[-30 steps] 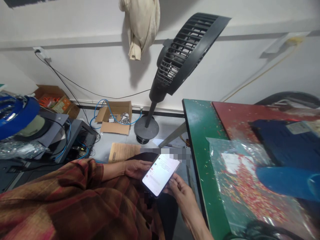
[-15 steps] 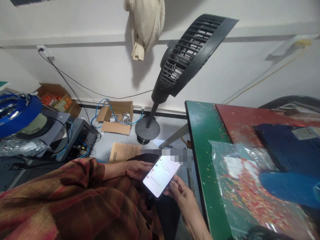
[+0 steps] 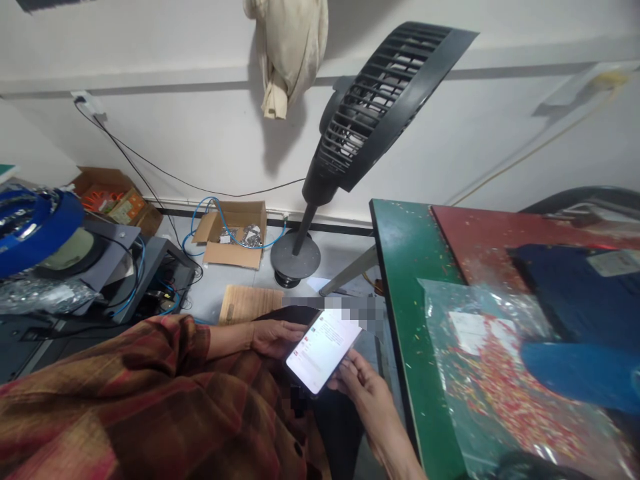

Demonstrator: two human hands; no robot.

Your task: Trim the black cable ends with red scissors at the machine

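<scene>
A smartphone (image 3: 323, 353) with a lit, mostly white screen is held over my lap, tilted, its upper end blurred out by blocks. My left hand (image 3: 277, 339) is closed along the phone's left edge, the fingers partly behind it. On the lower right edge, my right hand (image 3: 361, 383) grips the phone between thumb and bent fingers. A plaid sleeve covers my left arm. Just right of my right hand runs the edge of a green table (image 3: 415, 267).
On the table lie a clear plastic bag (image 3: 515, 387) of small red and yellow pieces, a blue scoop-like object (image 3: 575, 373) and a dark blue bin (image 3: 560, 293). A black fan (image 3: 380, 107) stands ahead. An open carton (image 3: 233, 253) and a wooden stool (image 3: 250, 303) are on the floor side.
</scene>
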